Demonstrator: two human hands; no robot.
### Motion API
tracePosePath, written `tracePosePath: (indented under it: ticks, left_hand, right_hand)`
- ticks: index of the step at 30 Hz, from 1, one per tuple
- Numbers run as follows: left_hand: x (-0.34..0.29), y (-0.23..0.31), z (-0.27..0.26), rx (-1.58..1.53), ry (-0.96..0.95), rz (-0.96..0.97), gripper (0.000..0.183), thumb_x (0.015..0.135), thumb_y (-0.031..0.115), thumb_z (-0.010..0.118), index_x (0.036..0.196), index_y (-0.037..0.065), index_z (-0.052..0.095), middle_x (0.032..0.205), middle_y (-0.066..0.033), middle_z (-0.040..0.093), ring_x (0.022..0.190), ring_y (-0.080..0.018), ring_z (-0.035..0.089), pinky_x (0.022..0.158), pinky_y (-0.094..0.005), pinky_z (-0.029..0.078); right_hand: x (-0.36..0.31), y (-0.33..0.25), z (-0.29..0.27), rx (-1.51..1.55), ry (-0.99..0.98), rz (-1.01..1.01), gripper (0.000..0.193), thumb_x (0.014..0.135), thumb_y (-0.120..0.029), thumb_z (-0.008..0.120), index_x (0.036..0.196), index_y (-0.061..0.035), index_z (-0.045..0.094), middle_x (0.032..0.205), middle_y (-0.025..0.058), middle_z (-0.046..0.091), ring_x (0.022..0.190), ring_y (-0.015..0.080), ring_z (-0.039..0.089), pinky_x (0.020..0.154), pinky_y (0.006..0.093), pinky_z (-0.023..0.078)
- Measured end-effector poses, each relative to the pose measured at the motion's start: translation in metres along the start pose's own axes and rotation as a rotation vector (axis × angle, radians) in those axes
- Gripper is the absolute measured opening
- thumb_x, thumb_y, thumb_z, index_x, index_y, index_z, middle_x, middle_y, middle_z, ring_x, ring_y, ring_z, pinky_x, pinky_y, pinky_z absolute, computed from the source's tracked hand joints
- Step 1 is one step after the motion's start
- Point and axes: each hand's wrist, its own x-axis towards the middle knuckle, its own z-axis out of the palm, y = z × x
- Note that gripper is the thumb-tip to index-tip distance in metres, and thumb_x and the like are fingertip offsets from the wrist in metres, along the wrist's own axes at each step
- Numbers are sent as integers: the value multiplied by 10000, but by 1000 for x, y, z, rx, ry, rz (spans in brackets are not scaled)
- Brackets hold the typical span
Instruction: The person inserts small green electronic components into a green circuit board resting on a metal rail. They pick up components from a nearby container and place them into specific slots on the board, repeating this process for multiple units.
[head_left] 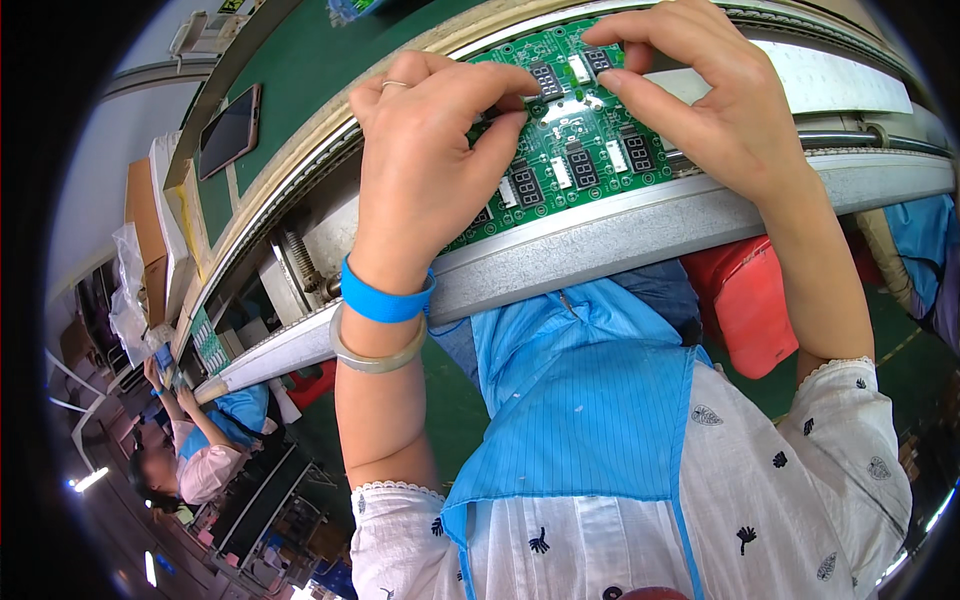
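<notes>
A green circuit board [592, 193] lies between the rails in front of me, carrying black digit displays [582, 163] and white connectors [614, 156] in rows. My left hand [430, 150] is over the board's left part, thumb and index finger bent toward each other. Its index fingertip is beside one display [546, 82]; what lies between the fingers is mostly hidden. Over the board's far part, my right hand [715, 105] has its thumb and index finger at opposite ends of another display [597, 62], which sits beside a white connector [578, 69].
A metal rail [600, 225] runs along the board's near side. On the green bench at the far left lies a phone-like dark device [229, 131]. A red stool [745, 305] stands below the rail. Farther left along the line, another person [205, 450] works at a board.
</notes>
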Motion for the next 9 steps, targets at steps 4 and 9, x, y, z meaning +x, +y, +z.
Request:
tracePosePath:
  ticks: [4, 9]
  left_hand:
    - [-1, -1, 1, 10, 13, 25, 233, 777, 71, 789, 992, 161, 781, 857, 48, 737, 897, -174, 613, 851, -363, 381]
    - [-1, -2, -1, -56, 25, -3, 240, 778, 76, 796, 1003, 156, 780, 867, 45, 742, 915, -177, 617, 872, -376, 383]
  right_hand:
    - [3, -3, -1, -23, -32, 29, 236, 793, -48, 746, 1023, 3, 732, 835, 88, 690, 818, 243, 611, 792, 359, 487]
    - [24, 8, -1, 133, -2, 102, 223, 851, -94, 725, 1064, -32, 745, 871, 81, 709, 868, 246, 639, 841, 352, 509]
